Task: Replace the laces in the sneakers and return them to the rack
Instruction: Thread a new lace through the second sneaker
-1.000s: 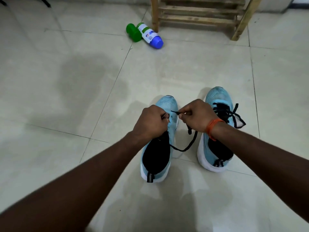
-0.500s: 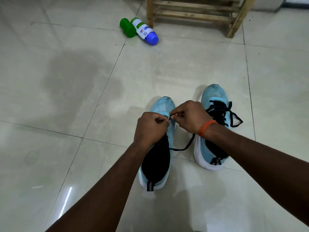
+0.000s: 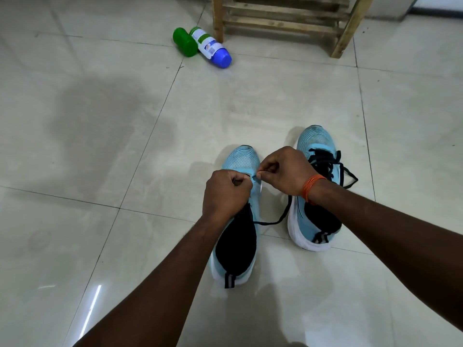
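Pale glossy floor tiles run back to a slatted wooden rack. Well short of the rack stands the unlaced sneaker, toe pointing toward it. The laced sneaker is just to its right. The left hand lies over the unlaced sneaker's eyelet area, knuckles up, fingers curled onto the upper. The right hand, just beside it, pinches the tip of the black lace between thumb and forefinger at an eyelet. The slack loops down between the two shoes.
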